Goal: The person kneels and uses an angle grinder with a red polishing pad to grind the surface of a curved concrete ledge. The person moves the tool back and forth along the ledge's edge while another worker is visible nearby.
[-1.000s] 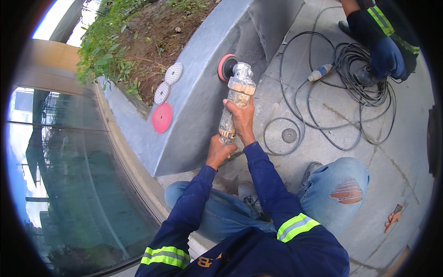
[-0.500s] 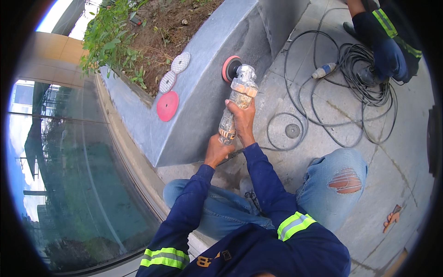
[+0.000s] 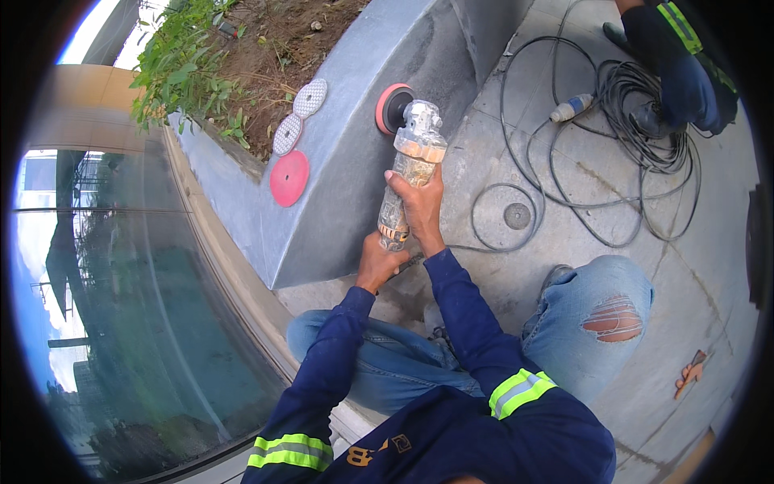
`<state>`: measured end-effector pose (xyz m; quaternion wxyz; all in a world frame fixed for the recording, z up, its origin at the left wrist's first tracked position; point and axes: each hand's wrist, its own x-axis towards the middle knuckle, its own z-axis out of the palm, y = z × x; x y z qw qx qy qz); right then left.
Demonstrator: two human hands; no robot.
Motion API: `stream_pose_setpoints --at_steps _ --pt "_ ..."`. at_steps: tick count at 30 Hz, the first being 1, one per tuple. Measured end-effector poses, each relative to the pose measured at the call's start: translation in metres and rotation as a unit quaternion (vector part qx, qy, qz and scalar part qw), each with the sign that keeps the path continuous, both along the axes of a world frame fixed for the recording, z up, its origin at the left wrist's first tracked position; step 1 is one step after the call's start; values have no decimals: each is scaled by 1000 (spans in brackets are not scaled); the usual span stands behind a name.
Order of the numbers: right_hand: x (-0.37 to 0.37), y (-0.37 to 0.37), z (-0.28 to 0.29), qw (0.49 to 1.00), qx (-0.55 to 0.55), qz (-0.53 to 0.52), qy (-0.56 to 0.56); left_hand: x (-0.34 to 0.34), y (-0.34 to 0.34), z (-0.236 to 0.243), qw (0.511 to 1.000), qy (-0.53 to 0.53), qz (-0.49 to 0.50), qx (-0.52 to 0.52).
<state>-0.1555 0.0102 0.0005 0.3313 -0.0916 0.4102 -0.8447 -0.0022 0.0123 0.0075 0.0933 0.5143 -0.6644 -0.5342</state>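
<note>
My right hand (image 3: pixel 418 210) wraps round the worn, dust-coated body of an angle grinder (image 3: pixel 417 152), and my left hand (image 3: pixel 380 266) grips its rear end. The grinder's round red-rimmed black pad (image 3: pixel 389 109) is against the grey side face of a concrete planter (image 3: pixel 339 210), where the surface looks darker and scuffed. On the planter's top lie two white patterned discs (image 3: pixel 310 98) (image 3: pixel 288 135) and a pink disc (image 3: pixel 289 179), left of the grinder.
A coiled black cable (image 3: pixel 649 161) with a connector (image 3: pixel 571 109) lies on grey paving (image 3: pixel 685 266). A co-worker's dark-clothed limbs (image 3: pixel 685 81) are at top right. A small orange tool (image 3: pixel 689 373) lies near my right knee. Glass panels (image 3: pixel 137 306) border my left; plants (image 3: pixel 173 68) fill the planter.
The grinder's pad has shifted slightly down and left along the planter face, with both hands still gripping. The view has moved a little. The co-worker's limbs have shifted slightly.
</note>
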Motion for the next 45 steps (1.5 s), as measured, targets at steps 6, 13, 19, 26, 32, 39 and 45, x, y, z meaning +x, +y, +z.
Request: stream_pose_setpoints --at_steps 6,13,19,26,32,39,45 --pt "-2 -4 14 999 -29 8 -24 -4 -11 10 999 -1 -9 -45" --pt "11 3 1 1000 -1 6 -16 5 3 6 1000 -10 8 -6" --pt "-8 1 12 999 -17 24 -24 -8 -8 13 1000 2 -10 -24" --pt "12 4 16 1000 -5 20 2 14 2 7 1000 18 0 -17" --pt "-9 -3 15 999 -27 23 -27 -9 -9 18 1000 -11 -12 -20" --pt "5 -1 20 999 -22 21 9 7 -4 10 999 20 -2 -26" --pt "-11 -2 11 1000 -16 10 -24 -15 -8 22 1000 -8 -13 -19"
